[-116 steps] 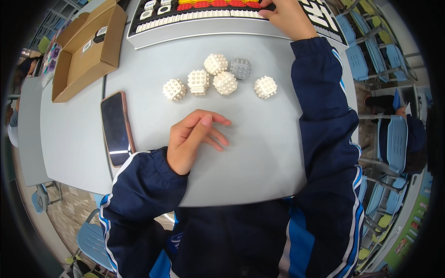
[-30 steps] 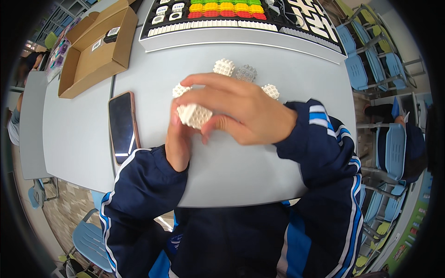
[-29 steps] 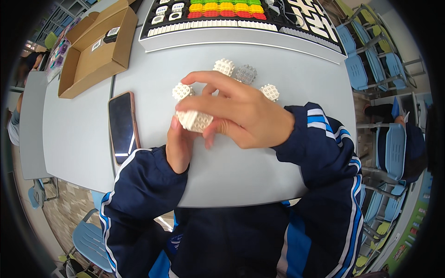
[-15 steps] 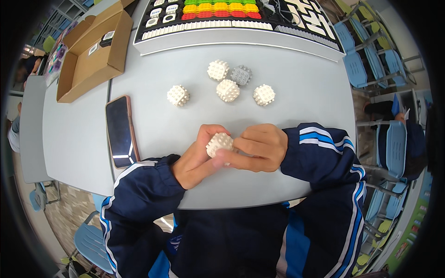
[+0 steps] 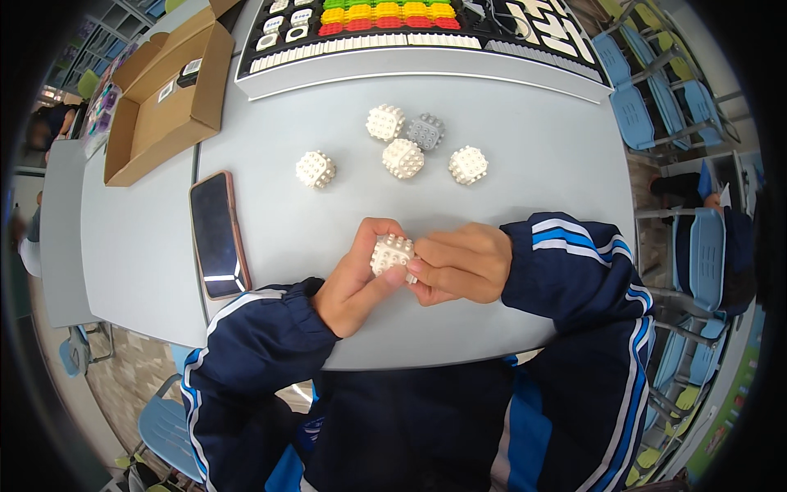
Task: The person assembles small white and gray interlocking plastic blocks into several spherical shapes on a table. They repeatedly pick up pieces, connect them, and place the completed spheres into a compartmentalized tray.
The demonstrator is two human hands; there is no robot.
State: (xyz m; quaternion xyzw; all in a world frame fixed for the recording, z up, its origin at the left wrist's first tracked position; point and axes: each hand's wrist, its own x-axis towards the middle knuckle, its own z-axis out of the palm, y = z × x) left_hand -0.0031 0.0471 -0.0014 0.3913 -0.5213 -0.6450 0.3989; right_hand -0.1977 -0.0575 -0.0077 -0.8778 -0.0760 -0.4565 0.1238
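Observation:
Between my two hands is a white studded building block (image 5: 392,253), roughly ball-shaped. My left hand (image 5: 357,279) wraps round its left side, with the thumb across its lower front. The fingers of my right hand (image 5: 466,261) pinch at its right lower edge, where a small white bit shows; the fingers hide what that bit is. Beyond my hands lie similar white studded blocks: one at the left (image 5: 316,169), one at the right (image 5: 468,165), and a close group made of an upper white block (image 5: 384,122), a lower white block (image 5: 402,159) and a grey block (image 5: 426,131).
A phone (image 5: 217,234) lies left of my forearm. Behind it stands an open cardboard box (image 5: 168,107). Along the far edge sits a large parts tray (image 5: 426,64) with coloured pieces in rows. Blue chairs (image 5: 635,119) and another person (image 5: 717,254) are at the right.
The white block in my hands has turned slightly, and my left thumb has shifted on it. My right fingers have closed in at its lower right edge. The blocks on the table stay put.

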